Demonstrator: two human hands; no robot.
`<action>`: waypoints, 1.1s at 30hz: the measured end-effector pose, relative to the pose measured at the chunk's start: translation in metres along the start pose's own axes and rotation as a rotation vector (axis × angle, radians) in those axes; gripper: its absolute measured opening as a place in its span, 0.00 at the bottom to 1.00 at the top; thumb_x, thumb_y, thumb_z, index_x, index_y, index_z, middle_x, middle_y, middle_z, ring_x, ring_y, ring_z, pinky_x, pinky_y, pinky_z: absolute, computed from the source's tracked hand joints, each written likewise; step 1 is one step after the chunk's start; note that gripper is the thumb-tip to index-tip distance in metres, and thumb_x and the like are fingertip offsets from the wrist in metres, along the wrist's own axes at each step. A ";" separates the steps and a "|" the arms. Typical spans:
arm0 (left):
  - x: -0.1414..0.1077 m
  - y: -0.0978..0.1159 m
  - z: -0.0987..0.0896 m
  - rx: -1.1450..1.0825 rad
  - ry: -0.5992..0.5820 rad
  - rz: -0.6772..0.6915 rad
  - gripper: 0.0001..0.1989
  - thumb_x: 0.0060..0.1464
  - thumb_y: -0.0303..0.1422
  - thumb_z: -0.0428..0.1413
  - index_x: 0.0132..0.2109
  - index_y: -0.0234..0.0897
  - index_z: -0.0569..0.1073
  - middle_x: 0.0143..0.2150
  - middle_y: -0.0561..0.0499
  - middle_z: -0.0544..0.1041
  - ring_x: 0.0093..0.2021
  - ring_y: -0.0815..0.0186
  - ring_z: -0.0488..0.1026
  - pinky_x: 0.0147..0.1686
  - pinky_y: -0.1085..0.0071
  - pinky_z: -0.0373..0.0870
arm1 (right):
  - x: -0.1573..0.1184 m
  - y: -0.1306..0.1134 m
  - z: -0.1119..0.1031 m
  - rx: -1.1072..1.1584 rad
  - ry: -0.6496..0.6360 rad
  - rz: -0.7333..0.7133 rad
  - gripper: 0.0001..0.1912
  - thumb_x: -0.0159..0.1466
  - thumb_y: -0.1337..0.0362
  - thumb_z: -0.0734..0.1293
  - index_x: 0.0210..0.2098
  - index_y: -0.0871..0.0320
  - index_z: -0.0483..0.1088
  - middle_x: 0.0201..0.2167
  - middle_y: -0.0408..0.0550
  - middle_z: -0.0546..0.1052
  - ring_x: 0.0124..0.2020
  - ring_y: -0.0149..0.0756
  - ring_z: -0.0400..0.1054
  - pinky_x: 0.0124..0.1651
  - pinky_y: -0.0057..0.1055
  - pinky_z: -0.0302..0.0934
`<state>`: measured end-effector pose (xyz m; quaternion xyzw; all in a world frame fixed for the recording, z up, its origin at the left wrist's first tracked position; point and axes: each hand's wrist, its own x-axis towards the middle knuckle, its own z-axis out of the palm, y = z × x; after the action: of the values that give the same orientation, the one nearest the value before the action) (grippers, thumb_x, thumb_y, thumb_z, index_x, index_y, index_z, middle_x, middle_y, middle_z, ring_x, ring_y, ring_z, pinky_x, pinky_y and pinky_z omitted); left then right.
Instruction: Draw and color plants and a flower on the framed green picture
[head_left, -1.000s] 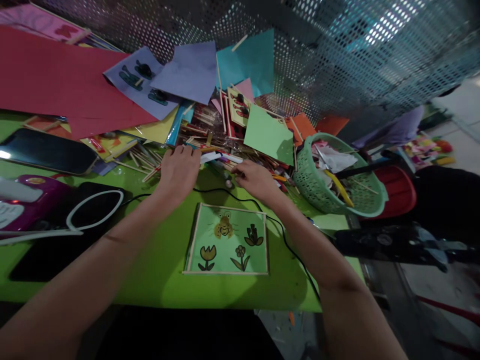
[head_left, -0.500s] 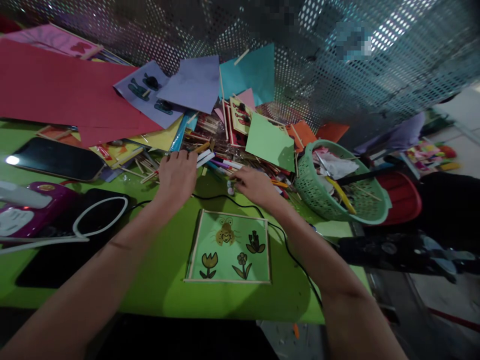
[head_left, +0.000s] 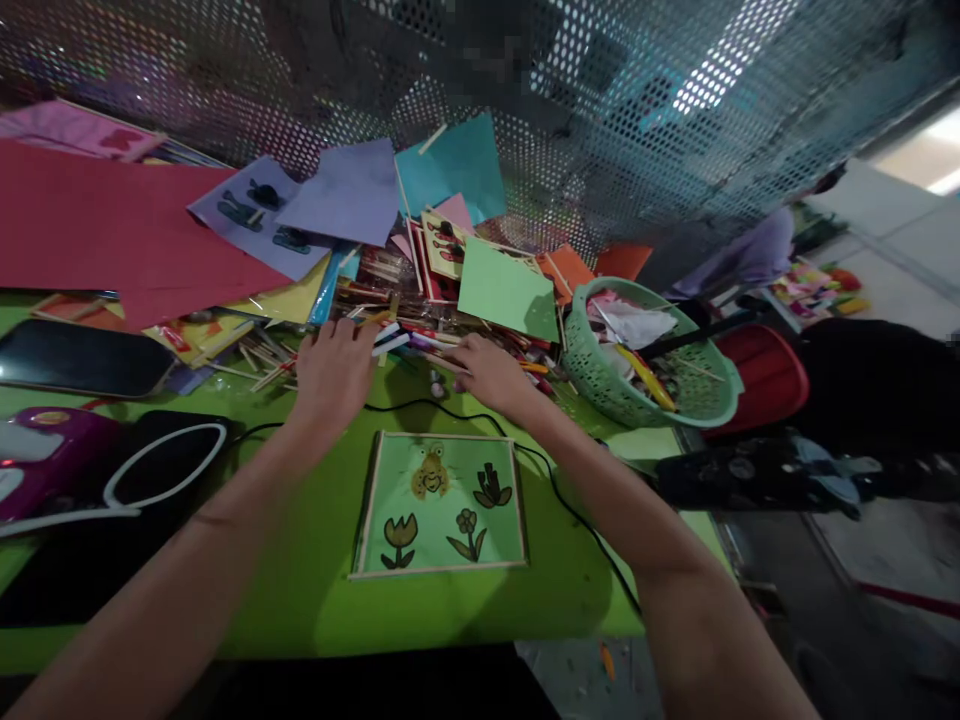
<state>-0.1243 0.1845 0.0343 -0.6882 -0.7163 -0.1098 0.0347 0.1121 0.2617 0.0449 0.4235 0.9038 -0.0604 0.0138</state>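
Note:
Both of my hands reach into a heap of pens and sticks at the back of the green table point(head_left: 300, 570). My left hand point(head_left: 335, 370) has its fingers curled, with white-barrelled markers point(head_left: 391, 345) sticking out on its thumb side. My right hand point(head_left: 491, 375) is closed, its fingertips around a slim pale marker point(head_left: 439, 350) whose grip end is hidden. Just below those fingertips lies a small whitish object point(head_left: 436, 384) that I cannot make out. Nearer to me, between my forearms, a green picture card point(head_left: 442, 505) with flowers and an insect lies flat, framed by thin sticks.
A green basket point(head_left: 637, 408) of odds and ends stands at the right, with a red bin point(head_left: 769, 375) behind it. Coloured paper point(head_left: 112, 220) and a phone point(head_left: 82, 357) lie left, beside a purple device point(head_left: 67, 455). A black cable point(head_left: 559, 490) runs past the card.
The view has shifted, so the table's things appear farther left and slightly lower. My left hand has drawn slightly nearer with the white markers. My right fingertips have closed in on the pale marker.

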 end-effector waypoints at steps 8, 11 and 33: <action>0.003 0.006 0.009 -0.033 0.046 0.088 0.21 0.70 0.31 0.54 0.67 0.38 0.76 0.61 0.36 0.77 0.65 0.41 0.71 0.61 0.48 0.72 | -0.008 0.010 -0.012 0.050 0.017 -0.098 0.21 0.72 0.69 0.66 0.63 0.57 0.76 0.60 0.56 0.79 0.61 0.47 0.73 0.63 0.41 0.65; 0.006 0.009 0.010 -0.057 0.034 0.111 0.22 0.68 0.30 0.55 0.66 0.38 0.76 0.64 0.37 0.77 0.66 0.40 0.71 0.63 0.46 0.70 | -0.019 0.028 -0.030 0.024 0.052 0.035 0.19 0.73 0.69 0.64 0.61 0.56 0.78 0.59 0.57 0.81 0.60 0.49 0.74 0.62 0.42 0.66; 0.049 0.080 0.019 -0.051 -0.182 0.435 0.24 0.69 0.30 0.50 0.66 0.41 0.78 0.70 0.41 0.77 0.69 0.46 0.70 0.67 0.48 0.64 | -0.067 0.062 -0.037 -0.233 -0.028 0.324 0.20 0.72 0.75 0.60 0.56 0.64 0.79 0.56 0.64 0.81 0.54 0.50 0.76 0.47 0.36 0.66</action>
<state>-0.0451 0.2382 0.0344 -0.8340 -0.5485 -0.0553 -0.0245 0.2040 0.2541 0.0806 0.5581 0.8244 0.0416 0.0849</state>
